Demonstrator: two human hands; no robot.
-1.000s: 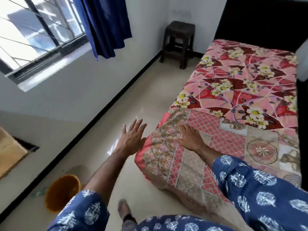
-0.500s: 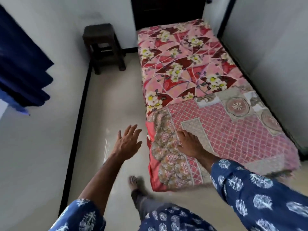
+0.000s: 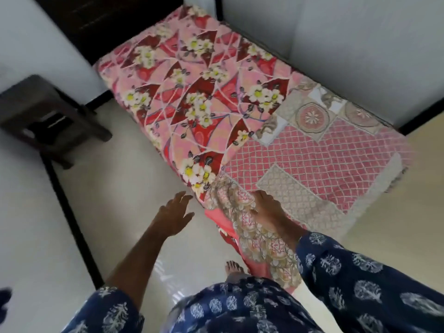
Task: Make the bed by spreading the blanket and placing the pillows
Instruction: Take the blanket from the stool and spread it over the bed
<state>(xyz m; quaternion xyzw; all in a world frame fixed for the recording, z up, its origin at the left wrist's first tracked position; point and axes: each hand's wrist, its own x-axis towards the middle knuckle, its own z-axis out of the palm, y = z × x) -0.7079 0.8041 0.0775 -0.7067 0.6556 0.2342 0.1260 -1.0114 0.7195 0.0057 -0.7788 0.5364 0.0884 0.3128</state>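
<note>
- Blue sleeves (image 3: pixel 374 284) printed with white leaf shapes are seen at the bottom edge, and a bare foot (image 3: pixel 234 267) is planted on the pale floor (image 3: pixel 120 212) just beside the corner of the bed (image 3: pixel 252 263).
- The left hand (image 3: pixel 174 218) is held above the floor, just beside the bed's near edge, with its fingers spread and nothing in its grasp.
- The right hand (image 3: pixel 268 209) is laid palm down on the near corner of the patterned blanket (image 3: pixel 312 169); the fingers are stretched out flat on the cloth.
- The patterned blanket, a pink lattice with beige patches and round medallions, is spread over the near part of the bed, and its border is draped over the corner below the right hand.
- Beyond it, the floral cover (image 3: pixel 192 92), red and pink with white and yellow flowers, is stretched up to the far end of the bed.
- A dark stool (image 3: pixel 48 116) is set on the floor at the left, near the white wall.
- A dark panel (image 3: pixel 108 20) is seen behind the far end of the bed.
</note>
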